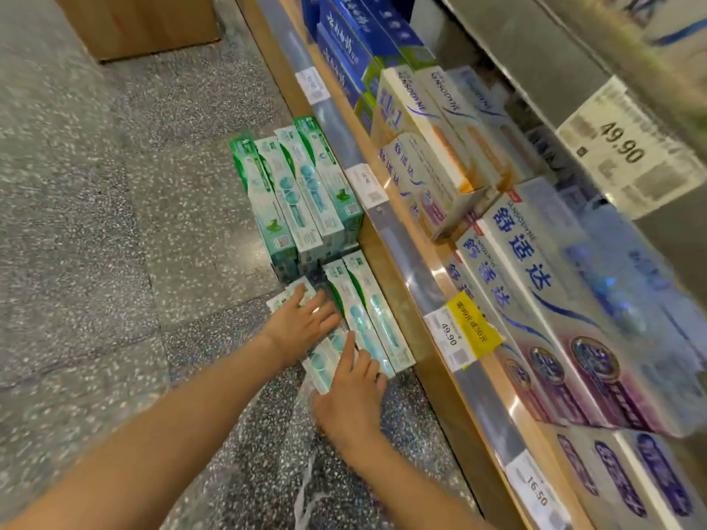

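Note:
Green-and-white toothpaste boxes lie on the speckled floor beside a shop shelf. A tall stack (298, 197) stands further away. A lower group of the same boxes (367, 315) lies nearer, against the shelf base. My left hand (302, 319) rests on the near group with fingers spread and straight. My right hand (350, 399) touches the near end of those boxes, its forefinger stretched out along one box. Neither hand is seen gripping a box.
The wooden shelf unit (386, 246) runs along the right with price tags (451, 334) on its rail. White and purple toothpaste boxes (535, 300) and blue ones (355, 36) fill the shelf. Clear plastic wrap (306, 472) lies on the floor. A wooden box (141, 24) stands at the far left.

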A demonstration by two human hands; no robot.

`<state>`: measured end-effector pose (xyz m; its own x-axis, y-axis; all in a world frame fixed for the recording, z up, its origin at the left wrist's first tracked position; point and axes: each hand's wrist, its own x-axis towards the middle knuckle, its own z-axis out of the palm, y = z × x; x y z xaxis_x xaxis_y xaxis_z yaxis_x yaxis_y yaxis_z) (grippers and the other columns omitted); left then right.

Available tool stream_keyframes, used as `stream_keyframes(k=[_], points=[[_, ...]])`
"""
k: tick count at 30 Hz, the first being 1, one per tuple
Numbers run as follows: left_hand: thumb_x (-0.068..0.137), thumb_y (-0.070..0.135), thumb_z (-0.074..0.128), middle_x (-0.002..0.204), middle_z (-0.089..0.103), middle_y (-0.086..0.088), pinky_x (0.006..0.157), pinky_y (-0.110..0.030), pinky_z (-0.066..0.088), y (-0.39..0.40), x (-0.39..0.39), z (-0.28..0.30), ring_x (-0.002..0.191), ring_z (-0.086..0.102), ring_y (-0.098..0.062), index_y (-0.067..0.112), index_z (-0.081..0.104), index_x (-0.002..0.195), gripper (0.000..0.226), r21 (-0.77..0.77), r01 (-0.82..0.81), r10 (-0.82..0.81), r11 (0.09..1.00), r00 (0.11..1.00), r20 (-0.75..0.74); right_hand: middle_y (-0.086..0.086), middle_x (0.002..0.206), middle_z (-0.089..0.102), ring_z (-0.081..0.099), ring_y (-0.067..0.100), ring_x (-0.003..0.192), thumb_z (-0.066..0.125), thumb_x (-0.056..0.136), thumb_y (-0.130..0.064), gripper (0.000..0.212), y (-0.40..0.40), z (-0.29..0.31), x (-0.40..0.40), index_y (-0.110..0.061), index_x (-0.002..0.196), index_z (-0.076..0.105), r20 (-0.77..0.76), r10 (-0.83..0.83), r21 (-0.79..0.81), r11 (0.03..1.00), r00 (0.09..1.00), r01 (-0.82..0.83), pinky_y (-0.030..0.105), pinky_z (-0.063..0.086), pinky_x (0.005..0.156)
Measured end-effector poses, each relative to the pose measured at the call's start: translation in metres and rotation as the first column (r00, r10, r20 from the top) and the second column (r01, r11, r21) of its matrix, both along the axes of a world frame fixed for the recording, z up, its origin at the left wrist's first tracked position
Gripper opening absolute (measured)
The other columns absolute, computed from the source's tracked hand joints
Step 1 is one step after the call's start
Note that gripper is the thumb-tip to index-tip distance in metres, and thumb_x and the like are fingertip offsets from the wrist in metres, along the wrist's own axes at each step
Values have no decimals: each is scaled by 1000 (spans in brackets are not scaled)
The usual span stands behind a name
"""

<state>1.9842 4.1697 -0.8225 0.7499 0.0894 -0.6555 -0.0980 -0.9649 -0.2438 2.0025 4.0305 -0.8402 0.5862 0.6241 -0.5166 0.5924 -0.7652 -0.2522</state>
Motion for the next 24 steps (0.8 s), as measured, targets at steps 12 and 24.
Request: stream_keyframes(k=[12, 24], points=[[36, 53, 77, 94, 65, -7, 79, -46, 52, 34, -84, 409, 84, 64, -32, 11, 54, 111, 88, -269, -288, 393, 919, 718, 574, 17, 128, 51, 53, 34, 114, 84, 50, -58, 126, 46, 424, 30, 1, 145, 27, 425, 502, 20, 827, 753, -562, 49, 44, 93], [35, 53, 77, 107, 62, -7, 77, -39, 28, 10, -204, 894, 95, 48, -27, 15, 46, 119, 97, -30, -532, 201, 846, 267, 943, 12, 92, 62, 60, 32, 79, 87, 26, -50, 107, 85, 921, -23, -7, 114, 44, 805, 427, 220, 429, 411, -876, 43, 49, 66]])
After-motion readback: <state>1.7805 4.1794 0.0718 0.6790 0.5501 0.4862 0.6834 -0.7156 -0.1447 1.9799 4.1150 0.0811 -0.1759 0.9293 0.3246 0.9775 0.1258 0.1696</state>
